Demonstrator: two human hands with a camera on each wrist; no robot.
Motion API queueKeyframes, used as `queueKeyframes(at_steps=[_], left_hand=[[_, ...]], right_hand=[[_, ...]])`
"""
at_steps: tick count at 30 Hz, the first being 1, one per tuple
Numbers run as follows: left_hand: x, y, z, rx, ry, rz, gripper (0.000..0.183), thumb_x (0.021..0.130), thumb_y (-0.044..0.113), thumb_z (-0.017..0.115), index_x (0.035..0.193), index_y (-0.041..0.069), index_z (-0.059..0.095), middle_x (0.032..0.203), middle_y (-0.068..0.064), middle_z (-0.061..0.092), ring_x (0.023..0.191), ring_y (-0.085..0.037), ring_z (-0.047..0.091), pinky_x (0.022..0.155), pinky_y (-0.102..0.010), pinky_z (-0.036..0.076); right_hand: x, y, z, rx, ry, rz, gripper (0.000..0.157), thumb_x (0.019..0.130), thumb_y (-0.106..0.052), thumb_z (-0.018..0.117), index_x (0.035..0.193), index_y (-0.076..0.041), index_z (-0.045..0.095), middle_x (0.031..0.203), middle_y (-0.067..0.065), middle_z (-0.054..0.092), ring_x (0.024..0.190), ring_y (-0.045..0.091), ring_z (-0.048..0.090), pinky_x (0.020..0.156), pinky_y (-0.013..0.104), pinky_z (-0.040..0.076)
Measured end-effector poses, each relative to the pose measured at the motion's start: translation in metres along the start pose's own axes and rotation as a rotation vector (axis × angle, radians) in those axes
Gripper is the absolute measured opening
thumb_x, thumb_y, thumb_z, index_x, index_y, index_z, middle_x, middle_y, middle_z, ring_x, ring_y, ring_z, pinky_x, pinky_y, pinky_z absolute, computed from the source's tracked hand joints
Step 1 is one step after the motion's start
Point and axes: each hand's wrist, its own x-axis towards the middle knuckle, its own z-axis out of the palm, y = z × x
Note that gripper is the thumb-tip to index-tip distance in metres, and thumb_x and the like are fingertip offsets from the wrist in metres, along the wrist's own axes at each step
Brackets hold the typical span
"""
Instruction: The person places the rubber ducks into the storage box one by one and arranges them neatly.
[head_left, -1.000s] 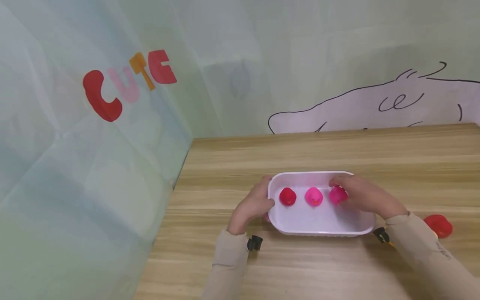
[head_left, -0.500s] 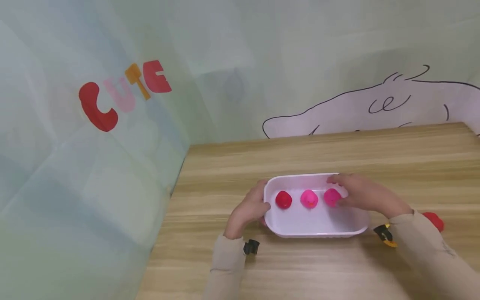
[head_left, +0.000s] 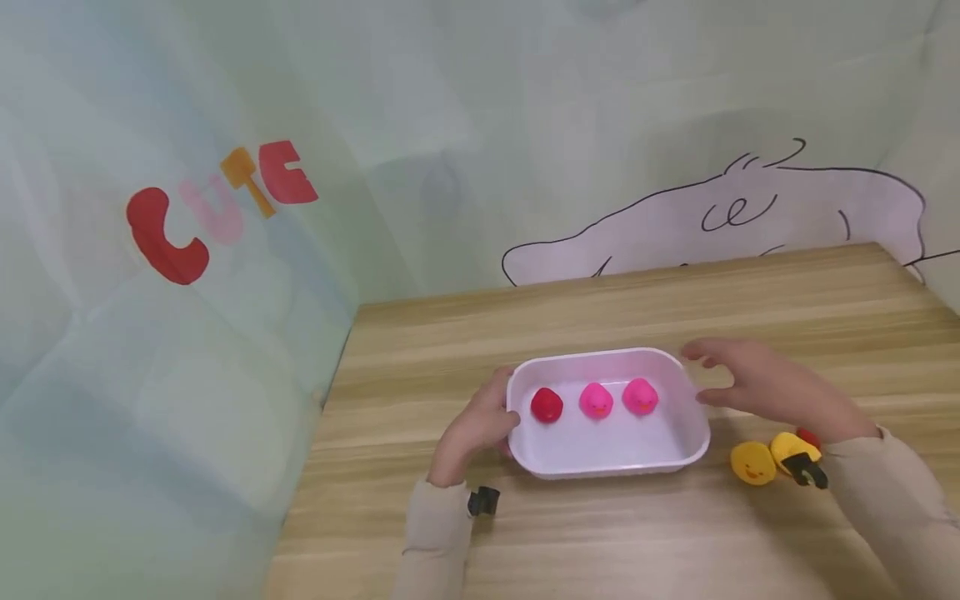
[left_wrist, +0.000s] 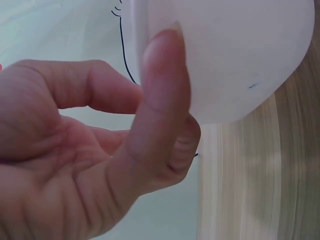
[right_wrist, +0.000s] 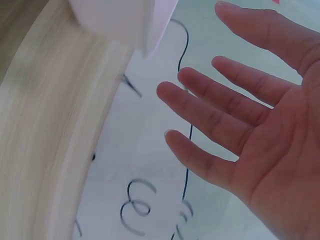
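In the head view a white plastic tub [head_left: 607,447] stands on the wooden table. Inside it, a red rubber duck [head_left: 547,406], a pink duck [head_left: 597,401] and another pink duck [head_left: 641,397] form a row. My left hand [head_left: 478,419] grips the tub's left end; the left wrist view has the thumb [left_wrist: 162,75] against the tub wall. Just off the tub's right end is my right hand [head_left: 765,385], its fingers spread and nothing held, as the right wrist view confirms.
Near my right wrist sit a yellow duck [head_left: 753,463], a second yellow duck [head_left: 792,448] partly covered by a black wrist piece, and a red toy [head_left: 808,437] mostly hidden behind them. A printed cloth wall [head_left: 225,375] borders the table [head_left: 420,333] on the left and back.
My right hand has let go of the rightmost pink duck and moved right, out of the tub. The yellow ducks have come into view. The left hand stays on the tub; the head view has shifted.
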Motion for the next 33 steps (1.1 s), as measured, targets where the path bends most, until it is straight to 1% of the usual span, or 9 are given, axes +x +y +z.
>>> queueKeyframes(at_steps=[6,10,15,20,22,25,27,29,33], left_hand=[[0.0,-0.004,0.002,-0.037,-0.013,-0.041,0.069,0.082,-0.012,0.05,0.148,-0.006,0.033,0.126,-0.034,0.05,0.085,-0.038,0.064,0.045,-0.042,0.06],[0.0,-0.004,0.001,-0.067,-0.029,-0.056,0.07,0.082,-0.012,0.05,0.149,-0.006,0.031,0.125,-0.035,0.049,0.083,-0.041,0.065,0.047,-0.045,0.061],[0.003,-0.006,0.002,-0.06,-0.028,-0.067,0.068,0.083,-0.011,0.05,0.148,-0.006,0.031,0.121,-0.035,0.052,0.08,-0.042,0.066,0.048,-0.045,0.061],[0.004,-0.005,0.001,-0.052,-0.021,-0.086,0.073,0.085,-0.01,0.05,0.151,-0.009,0.02,0.109,-0.033,0.058,0.068,-0.034,0.066,0.048,-0.043,0.061],[0.004,-0.004,0.001,-0.053,-0.024,-0.098,0.077,0.085,-0.01,0.05,0.153,-0.01,0.014,0.104,-0.033,0.059,0.064,-0.033,0.066,0.048,-0.042,0.061],[0.005,-0.003,0.001,-0.057,-0.022,-0.12,0.079,0.086,-0.01,0.05,0.154,-0.01,0.01,0.1,-0.032,0.06,0.062,-0.034,0.065,0.048,-0.042,0.061],[0.005,-0.004,0.001,-0.076,-0.02,-0.115,0.076,0.085,-0.011,0.05,0.152,-0.01,0.015,0.101,-0.033,0.059,0.064,-0.037,0.066,0.047,-0.042,0.06],[0.006,-0.005,0.001,-0.085,-0.019,-0.109,0.072,0.084,-0.011,0.05,0.149,-0.009,0.021,0.102,-0.033,0.059,0.066,-0.038,0.066,0.047,-0.042,0.06],[0.006,-0.005,0.001,-0.095,-0.027,-0.092,0.065,0.083,-0.01,0.049,0.145,-0.008,0.028,0.106,-0.034,0.058,0.07,-0.039,0.066,0.047,-0.04,0.06]], right_hand=[[-0.022,0.022,-0.004,0.002,0.041,0.057,0.058,0.083,-0.011,0.082,0.134,0.002,0.058,0.126,0.022,0.063,0.109,0.039,0.062,0.087,0.057,0.059],[-0.037,0.036,-0.004,0.004,0.065,0.081,0.057,0.083,-0.011,0.082,0.132,0.003,0.058,0.124,0.024,0.064,0.107,0.04,0.063,0.086,0.06,0.058],[-0.053,0.054,-0.006,-0.017,0.094,0.105,0.058,0.081,-0.01,0.084,0.13,0.004,0.058,0.122,0.026,0.064,0.104,0.042,0.064,0.084,0.063,0.057],[-0.067,0.073,-0.007,-0.047,0.096,0.15,0.06,0.08,-0.012,0.085,0.13,0.006,0.057,0.121,0.028,0.064,0.104,0.045,0.062,0.083,0.065,0.055],[-0.073,0.079,-0.005,-0.072,0.124,0.139,0.058,0.077,-0.009,0.086,0.127,0.006,0.06,0.116,0.026,0.066,0.1,0.043,0.064,0.08,0.061,0.057],[-0.08,0.088,-0.003,-0.08,0.111,0.145,0.057,0.075,-0.006,0.086,0.125,0.006,0.06,0.114,0.026,0.067,0.099,0.044,0.064,0.079,0.062,0.057],[-0.083,0.091,-0.002,-0.071,0.087,0.153,0.059,0.074,-0.007,0.087,0.125,0.006,0.061,0.115,0.026,0.067,0.101,0.045,0.063,0.081,0.063,0.056],[-0.086,0.095,0.0,-0.05,0.041,0.181,0.062,0.075,-0.009,0.087,0.127,0.008,0.058,0.119,0.03,0.064,0.105,0.049,0.06,0.084,0.067,0.053],[-0.09,0.103,0.003,-0.056,0.015,0.199,0.064,0.073,-0.007,0.088,0.127,0.009,0.057,0.12,0.031,0.063,0.105,0.049,0.059,0.084,0.067,0.053]])
